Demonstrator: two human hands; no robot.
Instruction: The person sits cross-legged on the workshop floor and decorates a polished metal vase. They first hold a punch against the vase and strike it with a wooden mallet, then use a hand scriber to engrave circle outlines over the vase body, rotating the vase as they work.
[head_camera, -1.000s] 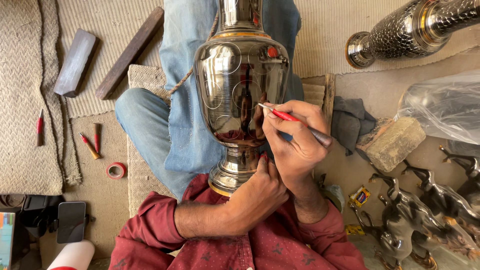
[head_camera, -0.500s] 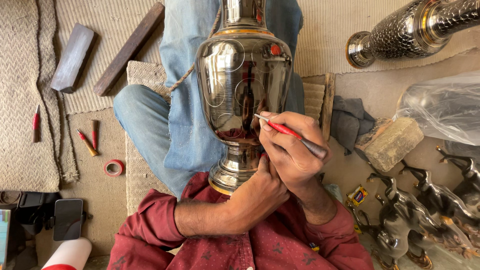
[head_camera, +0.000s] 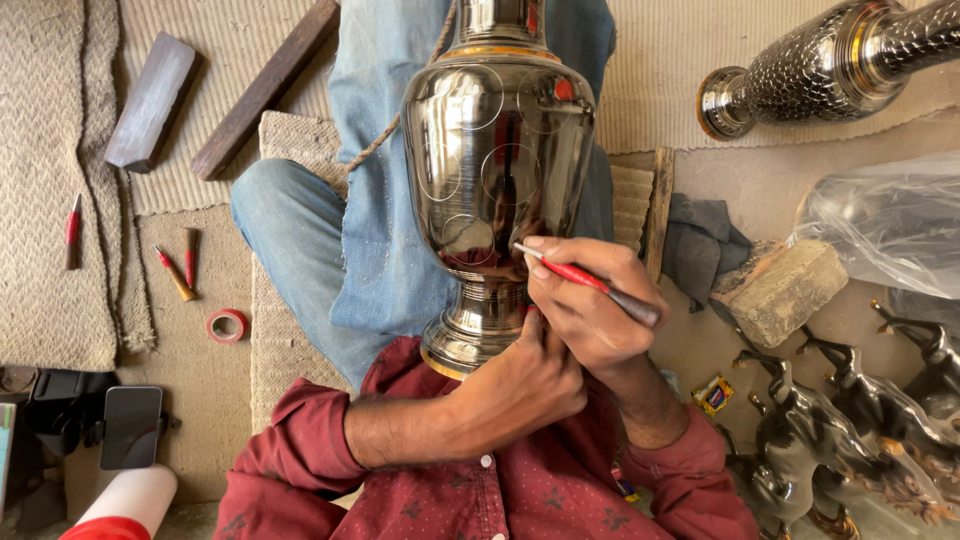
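A tall polished metal vase with scratched circle outlines lies tilted across my lap, over my blue jeans. My left hand grips its flared foot from below. My right hand holds a red-handled engraving tool like a pen. The tool's tip touches the lower belly of the vase, near a circle outline. The two hands press against each other beside the stem.
An engraved metal vase lies at top right, with a plastic bag, stone block and grey cloth beneath it. Metal animal figures crowd the lower right. At left are wooden bars, red tools, tape roll and phone.
My right hand has slid the tool tip slightly down the vase's belly. The left hand keeps its hold on the foot.
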